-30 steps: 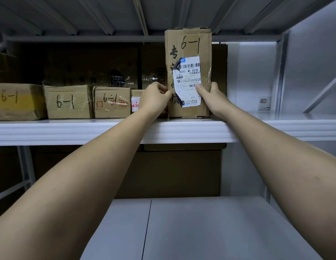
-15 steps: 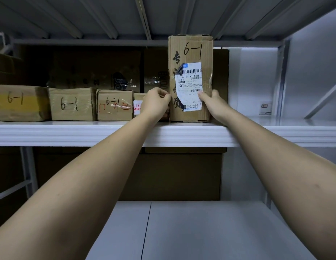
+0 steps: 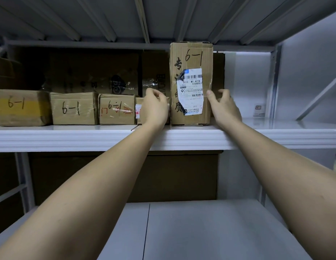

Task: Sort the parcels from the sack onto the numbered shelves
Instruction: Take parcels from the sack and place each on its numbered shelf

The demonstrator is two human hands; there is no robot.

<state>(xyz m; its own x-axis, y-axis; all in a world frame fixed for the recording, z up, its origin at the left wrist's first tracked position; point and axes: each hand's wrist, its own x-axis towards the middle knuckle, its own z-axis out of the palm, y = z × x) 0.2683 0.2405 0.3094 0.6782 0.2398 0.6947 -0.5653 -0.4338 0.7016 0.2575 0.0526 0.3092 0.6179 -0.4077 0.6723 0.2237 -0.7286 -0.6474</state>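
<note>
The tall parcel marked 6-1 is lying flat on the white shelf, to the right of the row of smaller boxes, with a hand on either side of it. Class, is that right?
Not quite. The tall parcel stands upright on the white shelf, not flat. The head view shows it, right of the smaller boxes, with the left hand and right hand on either side.

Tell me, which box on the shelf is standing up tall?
The tall box between the two hands, with the white label. It stands on end, reaching nearly the shelf above; the other 6-1 boxes are low.

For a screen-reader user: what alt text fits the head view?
A tall box marked 6-1 stands upright on a white shelf, with the left hand and right hand open at its sides. Smaller 6-1 boxes line up to its left.
</note>
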